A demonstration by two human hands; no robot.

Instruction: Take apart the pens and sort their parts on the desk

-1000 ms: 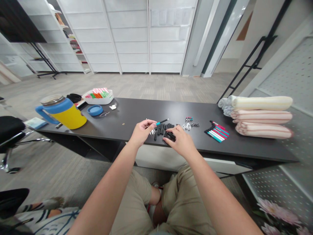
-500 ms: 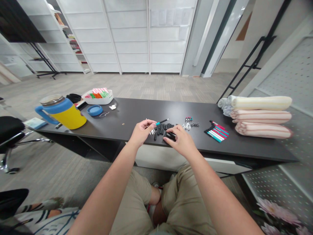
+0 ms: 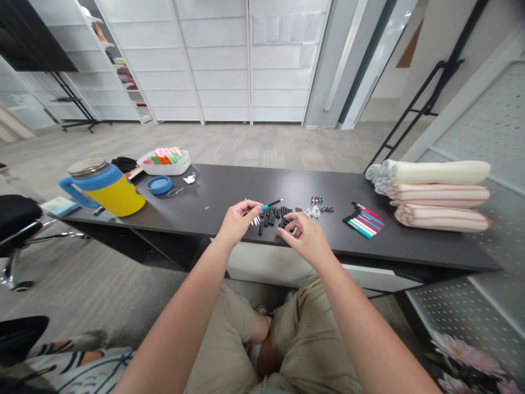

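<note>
My left hand (image 3: 239, 221) is closed on a pen (image 3: 266, 207) with a teal section and a black front part, its thin tip pointing up and right. Several white sticks (image 3: 255, 221) stick out by that hand; whether it touches them I cannot tell. My right hand (image 3: 301, 232) is low over short black tubes (image 3: 272, 216), thumb and forefinger apart with dark pieces showing between them. Its other fingers are partly hidden. Beyond it lie small clear and metal pieces (image 3: 315, 211) and a row of red and teal-ended bits (image 3: 317, 200).
Red, teal and white pens (image 3: 365, 220) lie to the right, near rolled towels (image 3: 441, 194). On the left stand a yellow and blue mug (image 3: 109, 189), its blue lid (image 3: 159, 185) and a white tray (image 3: 180, 166) of colourful packets. The dark desk's front edge (image 3: 410, 260) runs before my legs.
My right hand's thumb and forefinger have come apart and shifted slightly right, uncovering more black tubes. The left hand and its pen have stayed in place.
</note>
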